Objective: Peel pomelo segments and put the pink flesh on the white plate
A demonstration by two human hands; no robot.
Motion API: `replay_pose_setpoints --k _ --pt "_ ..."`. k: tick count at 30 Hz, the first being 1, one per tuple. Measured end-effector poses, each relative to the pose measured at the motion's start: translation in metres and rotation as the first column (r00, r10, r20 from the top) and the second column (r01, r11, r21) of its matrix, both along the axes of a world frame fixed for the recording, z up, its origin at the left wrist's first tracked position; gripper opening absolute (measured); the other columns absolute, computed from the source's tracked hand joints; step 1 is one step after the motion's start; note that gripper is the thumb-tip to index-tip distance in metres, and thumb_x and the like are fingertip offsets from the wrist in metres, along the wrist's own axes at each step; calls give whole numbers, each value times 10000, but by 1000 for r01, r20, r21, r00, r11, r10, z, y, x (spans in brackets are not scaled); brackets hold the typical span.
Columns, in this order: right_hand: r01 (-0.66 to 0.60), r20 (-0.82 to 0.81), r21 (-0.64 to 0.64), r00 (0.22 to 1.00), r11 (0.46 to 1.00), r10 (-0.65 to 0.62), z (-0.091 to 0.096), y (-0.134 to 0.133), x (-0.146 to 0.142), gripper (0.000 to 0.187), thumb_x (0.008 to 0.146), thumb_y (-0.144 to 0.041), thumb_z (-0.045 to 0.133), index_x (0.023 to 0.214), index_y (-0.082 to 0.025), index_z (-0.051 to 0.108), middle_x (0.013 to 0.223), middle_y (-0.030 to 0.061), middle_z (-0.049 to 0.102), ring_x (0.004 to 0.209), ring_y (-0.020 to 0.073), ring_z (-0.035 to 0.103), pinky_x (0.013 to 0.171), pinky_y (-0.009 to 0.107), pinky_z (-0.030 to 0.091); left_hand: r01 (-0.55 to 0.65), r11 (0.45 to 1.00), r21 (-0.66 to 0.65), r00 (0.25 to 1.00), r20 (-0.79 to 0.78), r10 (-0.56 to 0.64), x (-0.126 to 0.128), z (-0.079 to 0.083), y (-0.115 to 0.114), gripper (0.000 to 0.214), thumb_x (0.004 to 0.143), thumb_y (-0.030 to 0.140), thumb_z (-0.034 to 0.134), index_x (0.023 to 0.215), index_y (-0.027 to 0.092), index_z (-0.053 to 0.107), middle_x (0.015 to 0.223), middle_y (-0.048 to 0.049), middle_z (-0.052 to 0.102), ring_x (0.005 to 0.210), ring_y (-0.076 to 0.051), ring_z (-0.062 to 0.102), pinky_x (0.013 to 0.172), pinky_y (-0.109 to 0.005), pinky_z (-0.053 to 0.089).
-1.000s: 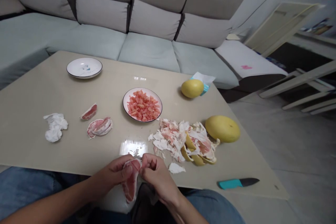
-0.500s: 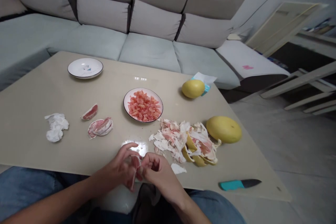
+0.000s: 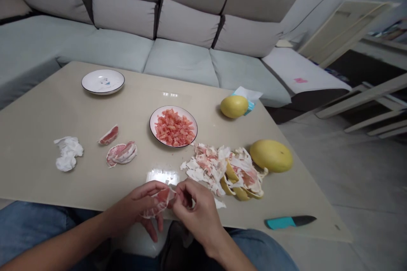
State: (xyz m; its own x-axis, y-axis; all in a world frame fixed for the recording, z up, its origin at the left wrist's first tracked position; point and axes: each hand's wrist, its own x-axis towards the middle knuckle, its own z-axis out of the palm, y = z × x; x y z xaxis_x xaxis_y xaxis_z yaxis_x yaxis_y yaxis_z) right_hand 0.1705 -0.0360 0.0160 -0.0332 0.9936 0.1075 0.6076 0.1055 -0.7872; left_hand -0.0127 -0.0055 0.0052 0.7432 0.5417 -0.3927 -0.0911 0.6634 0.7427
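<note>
My left hand (image 3: 136, 205) holds a pink pomelo segment (image 3: 158, 204) at the table's front edge, its flesh partly bared and pale membrane around it. The fingers of my right hand (image 3: 195, 209) are pinched on the whitish membrane at the segment's right end. Ahead of my hands stands a dark-rimmed white plate (image 3: 155, 134) heaped with pink pomelo flesh (image 3: 174, 127). Left of it lie a single segment (image 3: 109, 135) and a larger piece of joined segments (image 3: 122, 153). A pile of peel and membrane scraps (image 3: 213, 165) spreads just beyond my right hand.
Two whole yellow pomelos, one (image 3: 234, 106) beside a tissue pack (image 3: 249, 108), another (image 3: 271, 156) nearer, stand at the right. A teal-handled knife (image 3: 291, 222) lies at the front right. Crumpled tissue (image 3: 68, 154) and a white plate (image 3: 103, 81) are on the left.
My left hand has turned the segment from upright to nearly level, showing more of its side. My right hand has shifted slightly, still pinching at the segment's end.
</note>
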Motion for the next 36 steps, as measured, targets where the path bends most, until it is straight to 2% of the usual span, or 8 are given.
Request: replay_pose_setpoints --k 7,10,14,18,23,28,31,36 --pt "34 -9 -54 999 998 -35 3 3 7 100 679 -124 540 616 -198 521 550 -42 483 514 108 438 502 220 317 -37 995 -90 999 37 40 -1 -1 -1 297 864 320 579 1128 189 614 835 -55 664 661 -181 665 622 -315 541" --pt "27 -124 -200 991 980 -53 6 4 9 89 676 -130 540 618 -195 524 529 -51 467 500 103 421 482 210 311 -43 996 -79 998 51 47 -1 -1 -1 297 869 320 572 1129 186 624 910 -76 684 727 -202 680 672 -328 534" --pt "-110 -325 -338 946 935 -7 9 8 12 94 778 -227 555 693 -190 543 559 -43 504 526 108 430 493 208 327 -62 998 -1 997 38 62 -1 1 -1 269 891 334 553 1092 175 639 846 -72 701 771 -202 673 740 -334 515" --pt "-124 -236 -229 969 965 69 7 5 9 189 861 -345 577 754 -191 555 642 -28 527 596 121 460 537 220 343 -76 993 93 997 -10 77 1 -2 -3 307 871 384 583 1109 196 635 922 -65 688 816 -205 660 767 -347 509" --pt "-178 -178 -144 972 973 152 3 0 4 229 924 -310 519 737 -193 582 702 -7 560 657 132 499 603 238 361 -118 959 256 987 -79 143 3 -12 -6 349 787 327 704 1112 228 628 1082 -68 671 986 -230 626 873 -358 485" --pt "-227 -293 -158 940 961 174 4 0 1 260 924 -337 522 736 -187 623 693 0 567 659 137 508 604 239 367 -143 881 452 949 -192 252 2 -18 -6 183 827 341 657 925 196 712 805 -30 680 778 -173 611 724 -269 484" --pt "-179 -294 -155 947 972 127 5 0 0 291 913 -366 531 708 -185 629 664 1 553 643 139 491 594 246 352 -198 904 379 945 -169 278 2 -16 -6 216 820 372 661 899 184 731 726 -17 660 671 -146 587 634 -247 476" --pt "-113 -382 -264 924 958 4 5 -1 -2 342 876 -452 554 681 -174 597 619 -12 496 584 125 417 539 239 315 -304 944 131 939 -124 320 3 -11 -8 273 792 388 695 933 155 714 755 -37 697 673 -181 655 680 -315 520"
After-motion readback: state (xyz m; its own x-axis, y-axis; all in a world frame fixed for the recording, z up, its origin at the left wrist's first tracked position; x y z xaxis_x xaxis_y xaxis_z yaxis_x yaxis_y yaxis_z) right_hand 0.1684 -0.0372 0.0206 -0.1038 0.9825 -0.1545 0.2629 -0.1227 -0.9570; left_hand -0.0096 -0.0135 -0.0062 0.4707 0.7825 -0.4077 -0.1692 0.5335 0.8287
